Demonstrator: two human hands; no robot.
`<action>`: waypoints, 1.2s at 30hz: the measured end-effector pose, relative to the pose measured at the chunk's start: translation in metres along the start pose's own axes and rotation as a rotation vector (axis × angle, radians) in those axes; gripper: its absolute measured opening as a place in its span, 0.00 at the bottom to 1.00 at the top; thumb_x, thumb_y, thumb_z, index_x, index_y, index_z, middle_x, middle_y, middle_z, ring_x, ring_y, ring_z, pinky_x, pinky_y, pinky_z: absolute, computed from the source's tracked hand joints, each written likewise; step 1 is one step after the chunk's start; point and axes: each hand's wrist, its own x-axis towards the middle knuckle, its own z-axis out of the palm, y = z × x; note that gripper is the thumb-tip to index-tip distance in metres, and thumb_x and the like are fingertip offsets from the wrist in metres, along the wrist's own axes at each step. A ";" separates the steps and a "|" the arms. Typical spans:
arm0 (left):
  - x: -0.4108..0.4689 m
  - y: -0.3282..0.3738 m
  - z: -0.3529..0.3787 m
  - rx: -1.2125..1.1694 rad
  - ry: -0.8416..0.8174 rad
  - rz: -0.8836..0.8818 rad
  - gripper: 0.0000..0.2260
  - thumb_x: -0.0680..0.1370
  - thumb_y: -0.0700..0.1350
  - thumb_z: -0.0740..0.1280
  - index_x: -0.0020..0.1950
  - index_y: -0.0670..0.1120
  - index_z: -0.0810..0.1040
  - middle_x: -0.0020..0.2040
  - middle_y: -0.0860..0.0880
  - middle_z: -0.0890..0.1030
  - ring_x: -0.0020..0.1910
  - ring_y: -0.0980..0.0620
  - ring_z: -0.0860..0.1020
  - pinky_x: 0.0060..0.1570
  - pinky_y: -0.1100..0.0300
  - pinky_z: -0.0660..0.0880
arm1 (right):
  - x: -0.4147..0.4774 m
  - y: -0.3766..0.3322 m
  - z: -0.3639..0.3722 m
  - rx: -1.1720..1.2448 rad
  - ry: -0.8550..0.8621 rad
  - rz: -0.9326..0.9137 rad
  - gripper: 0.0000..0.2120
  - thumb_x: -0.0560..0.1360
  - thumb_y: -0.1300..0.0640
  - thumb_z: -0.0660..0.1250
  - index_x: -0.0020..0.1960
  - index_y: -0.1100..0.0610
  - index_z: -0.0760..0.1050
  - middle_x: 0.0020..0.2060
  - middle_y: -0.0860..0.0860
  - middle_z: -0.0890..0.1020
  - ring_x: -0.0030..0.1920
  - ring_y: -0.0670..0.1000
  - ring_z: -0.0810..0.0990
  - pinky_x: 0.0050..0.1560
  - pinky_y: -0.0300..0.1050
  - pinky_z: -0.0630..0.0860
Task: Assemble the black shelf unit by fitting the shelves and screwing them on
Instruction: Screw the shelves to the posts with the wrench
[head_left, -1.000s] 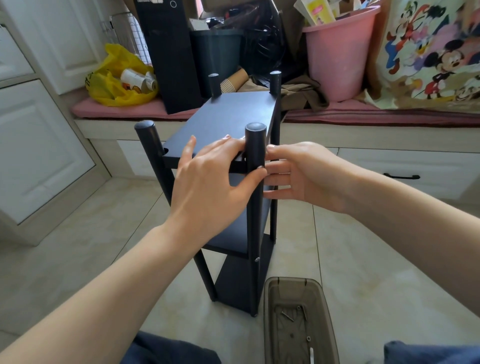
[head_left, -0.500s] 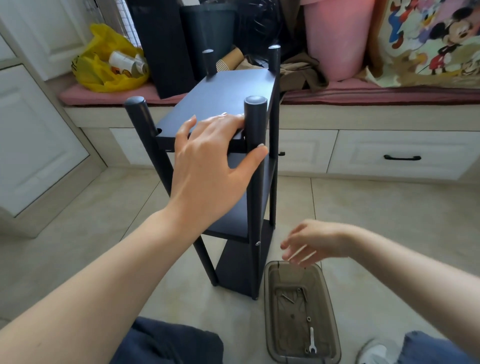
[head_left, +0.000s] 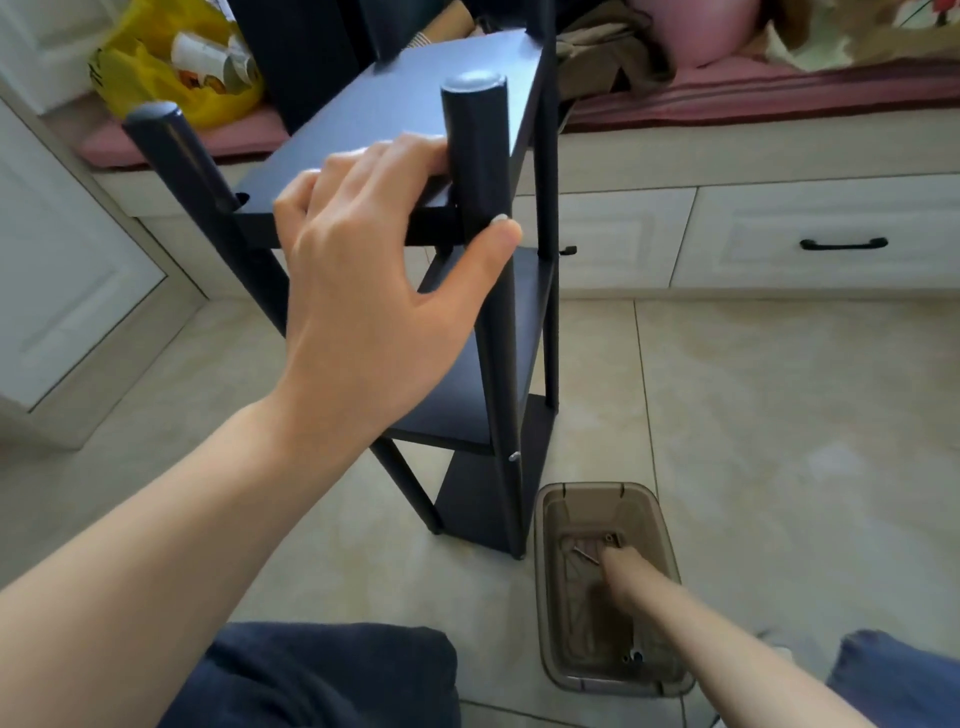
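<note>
Beside the brown plastic tray (head_left: 592, 487) where the right hand (head_left: 618, 569), grip unreadable, is reaching, the left hand (head_left: 363, 270) is clasping the tall black shelf unit (head_left: 405, 104), risking tipping.

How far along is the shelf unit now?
Done: three shelves sit between the round posts of the black shelf unit; a silver screw head shows at the middle shelf. In hand: the left hand grips the top shelf at its near corner while the right hand reaches into the translucent brown plastic tray. Left: probably screwing on the top shelf; no screw shows there.
</note>
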 end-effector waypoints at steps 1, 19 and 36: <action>-0.001 0.001 0.001 0.003 0.007 0.002 0.15 0.79 0.55 0.68 0.58 0.45 0.80 0.51 0.53 0.82 0.56 0.51 0.77 0.67 0.44 0.66 | 0.002 0.002 0.005 -0.024 0.003 -0.015 0.14 0.81 0.63 0.59 0.64 0.57 0.74 0.62 0.55 0.79 0.60 0.54 0.79 0.58 0.43 0.73; -0.004 -0.003 0.013 0.003 0.078 0.088 0.14 0.81 0.50 0.67 0.56 0.40 0.78 0.50 0.48 0.81 0.54 0.46 0.77 0.59 0.37 0.71 | 0.033 0.008 0.026 -0.582 0.035 -0.110 0.18 0.83 0.62 0.54 0.71 0.59 0.71 0.69 0.58 0.74 0.70 0.60 0.69 0.65 0.52 0.69; 0.003 -0.006 0.007 0.031 0.034 0.049 0.13 0.78 0.57 0.67 0.56 0.49 0.79 0.51 0.59 0.78 0.56 0.53 0.75 0.57 0.57 0.60 | 0.001 -0.015 -0.059 0.385 0.416 -0.098 0.04 0.78 0.58 0.68 0.46 0.57 0.80 0.41 0.54 0.84 0.43 0.52 0.82 0.45 0.44 0.78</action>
